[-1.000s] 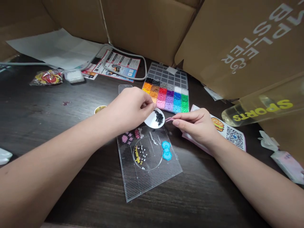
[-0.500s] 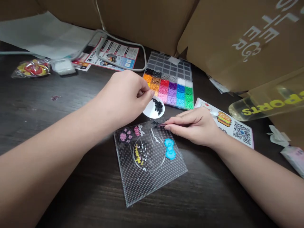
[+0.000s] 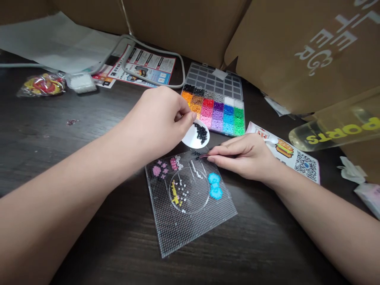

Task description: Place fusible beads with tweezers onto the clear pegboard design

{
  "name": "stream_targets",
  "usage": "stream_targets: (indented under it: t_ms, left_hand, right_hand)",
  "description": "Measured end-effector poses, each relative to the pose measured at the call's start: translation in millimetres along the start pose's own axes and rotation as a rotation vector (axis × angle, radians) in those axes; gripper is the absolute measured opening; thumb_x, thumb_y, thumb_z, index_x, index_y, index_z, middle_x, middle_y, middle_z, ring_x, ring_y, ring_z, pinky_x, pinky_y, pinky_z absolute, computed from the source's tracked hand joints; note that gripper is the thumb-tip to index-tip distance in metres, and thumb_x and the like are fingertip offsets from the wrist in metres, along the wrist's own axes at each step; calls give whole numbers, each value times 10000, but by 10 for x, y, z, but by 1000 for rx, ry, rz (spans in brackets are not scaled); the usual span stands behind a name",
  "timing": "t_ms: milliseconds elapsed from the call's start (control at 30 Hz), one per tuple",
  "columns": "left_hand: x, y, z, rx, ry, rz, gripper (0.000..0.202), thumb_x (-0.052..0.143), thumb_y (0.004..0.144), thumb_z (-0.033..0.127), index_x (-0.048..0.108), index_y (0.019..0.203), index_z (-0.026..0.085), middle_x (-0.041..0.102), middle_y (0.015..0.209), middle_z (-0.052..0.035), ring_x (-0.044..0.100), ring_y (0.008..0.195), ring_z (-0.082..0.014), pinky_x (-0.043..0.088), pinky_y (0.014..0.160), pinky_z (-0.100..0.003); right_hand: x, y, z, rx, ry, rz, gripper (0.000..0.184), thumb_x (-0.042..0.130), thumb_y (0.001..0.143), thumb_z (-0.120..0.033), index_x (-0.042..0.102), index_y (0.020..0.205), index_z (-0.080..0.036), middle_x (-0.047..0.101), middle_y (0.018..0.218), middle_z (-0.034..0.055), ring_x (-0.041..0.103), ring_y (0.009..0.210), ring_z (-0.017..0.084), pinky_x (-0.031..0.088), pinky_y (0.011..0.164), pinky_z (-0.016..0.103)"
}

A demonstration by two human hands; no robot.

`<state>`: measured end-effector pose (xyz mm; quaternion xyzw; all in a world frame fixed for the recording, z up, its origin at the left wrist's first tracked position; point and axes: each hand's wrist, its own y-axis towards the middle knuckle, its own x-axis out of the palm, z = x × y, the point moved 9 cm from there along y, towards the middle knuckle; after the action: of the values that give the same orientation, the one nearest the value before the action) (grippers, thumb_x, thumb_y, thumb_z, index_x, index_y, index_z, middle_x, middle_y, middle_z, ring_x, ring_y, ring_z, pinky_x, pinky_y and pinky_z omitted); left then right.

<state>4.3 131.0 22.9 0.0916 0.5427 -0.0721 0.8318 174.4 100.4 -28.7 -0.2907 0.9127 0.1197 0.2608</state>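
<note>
We see the tweezers (image 3: pixel 204 156) at the pegboard's (image 3: pixel 190 229) far edge, long axis running left to right, tips pointing left, pinched in our nearly closed right hand (image 3: pixel 243 156); farther left, our curled left hand (image 3: pixel 166 118) grips a white dish (image 3: pixel 190 139) of black beads (image 3: pixel 201 133).

The counter (image 3: pixel 118 237) looks like dark wood or wood-effect laminate, streaky in grain with a low sheen. On it, a pegboard (image 3: pixel 204 221) of clear plastic—rough with tiny studs—carries a smooth, transparent round dish (image 3: pixel 194 198) with a shiny rim. By the board's right edge, a blue bow (image 3: pixel 215 186) is made of bumpy plastic beads. Past the board's far edge, a smooth white dish (image 3: pixel 190 139) holds small black beads (image 3: pixel 201 133) that look like plastic. Toward the counter's far left corner are crinkly, glossy clear film on a bag (image 3: pixel 43 85) and a matt paper sheet (image 3: pixel 53 43). Matt brown cardboard (image 3: pixel 184 31) lines the far edge.
</note>
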Motion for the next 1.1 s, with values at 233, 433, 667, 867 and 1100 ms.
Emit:
stream_targets:
  t_ms: [233, 433, 667, 867, 1100]
  left_hand:
    - [-9, -3, -1, 9, -9, 6, 283, 583, 951, 328, 793, 813, 197, 620, 618, -16, 609, 679, -198, 410, 726, -371]
    - [-8, -5, 11, 25, -17, 11, 260, 593, 934, 302, 811, 836, 199, 630, 623, -16, 601, 660, -198, 413, 710, -376]
    - [7, -1, 19, -6, -11, -14, 257, 606, 944, 294, 824, 861, 185, 609, 617, -15, 595, 659, -196, 415, 716, -365]
    - [8, -8, 22, 14, -24, -16, 264, 587, 941, 303, 820, 871, 200, 623, 632, -18, 596, 678, -199, 417, 734, -362]
    - [154, -15, 25, 62, 0, -94, 324, 572, 981, 361, 816, 850, 193, 665, 680, -34, 592, 665, -193, 376, 707, -346]
  right_hand:
    - [-21, 12, -2, 11, 16, 30, 150, 862, 893, -340, 906, 1024, -283, 859, 925, 63, 803, 733, 226, 649, 633, 323]
    - [-35, 15, 6, 40, 36, 22, 156, 871, 880, -338, 907, 1020, -280, 860, 951, 65, 815, 767, 239, 666, 663, 329]
    - [-41, 8, 8, 32, 17, 18, 157, 861, 893, -344, 908, 1024, -271, 860, 947, 77, 803, 734, 234, 639, 624, 322]
    - [-12, 10, -3, 15, -10, -8, 159, 842, 913, -356, 907, 1034, -275, 858, 918, 72, 775, 683, 219, 605, 575, 324]
    - [-136, -23, -35, 69, 118, 135, 85, 903, 846, -287, 914, 929, -278, 848, 844, 58, 740, 629, 182, 619, 590, 307]
